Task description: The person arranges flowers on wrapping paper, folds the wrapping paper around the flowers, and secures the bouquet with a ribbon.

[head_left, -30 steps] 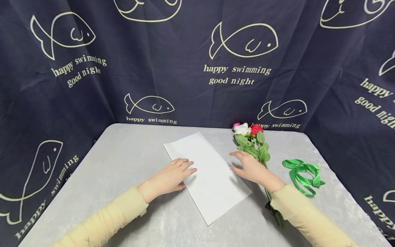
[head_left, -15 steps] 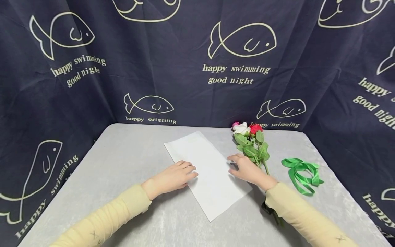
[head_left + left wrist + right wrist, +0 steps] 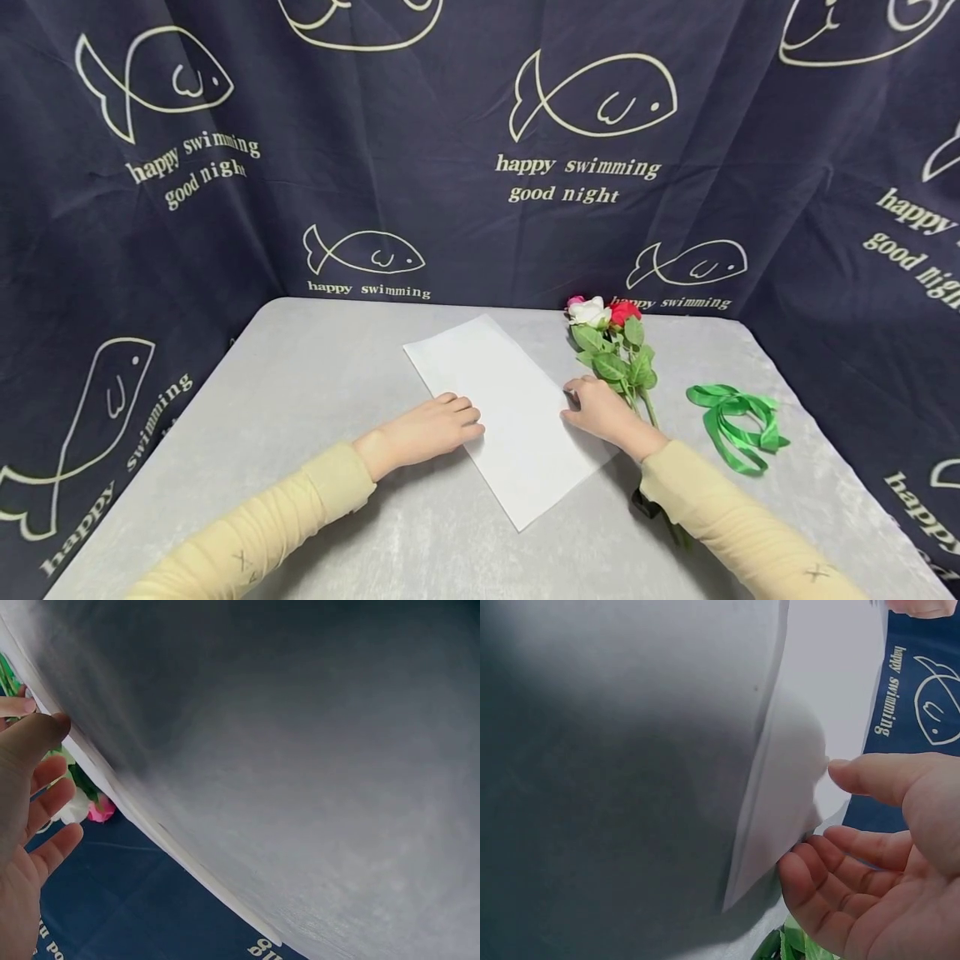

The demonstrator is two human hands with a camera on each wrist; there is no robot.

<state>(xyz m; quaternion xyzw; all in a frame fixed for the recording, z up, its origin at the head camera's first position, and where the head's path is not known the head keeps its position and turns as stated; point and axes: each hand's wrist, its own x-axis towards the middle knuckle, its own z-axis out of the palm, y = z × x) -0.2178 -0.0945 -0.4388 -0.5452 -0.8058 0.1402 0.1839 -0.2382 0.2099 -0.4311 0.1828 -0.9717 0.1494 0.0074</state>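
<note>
A white sheet of paper (image 3: 517, 450), apparently folded or stacked, lies slantwise on the table. My left hand (image 3: 427, 429) rests at its left edge, fingers bent loosely over the top; in the left wrist view the thumb (image 3: 52, 731) lies along the edge, apart from the fingers. At the right edge is my right hand (image 3: 606, 412). Its fingertips (image 3: 799, 877) touch the edge, while the thumb (image 3: 870, 774) stands over the sheet with a gap between. Beside that hand lie artificial roses with white (image 3: 588, 312), red (image 3: 625, 313) and pink heads, their stems partly under the right forearm.
A loose green ribbon (image 3: 768, 442) lies to the right of the roses. The grey cloth-covered table (image 3: 315, 358) ends at a dark blue curtain (image 3: 465, 183) printed with fish, which surrounds it at the back and sides.
The paper has shifted slightly right and away from me. Both hands moved with it: the left a little to the right, the right drawing its fingers in more at the edge. Roses and ribbon stayed.
</note>
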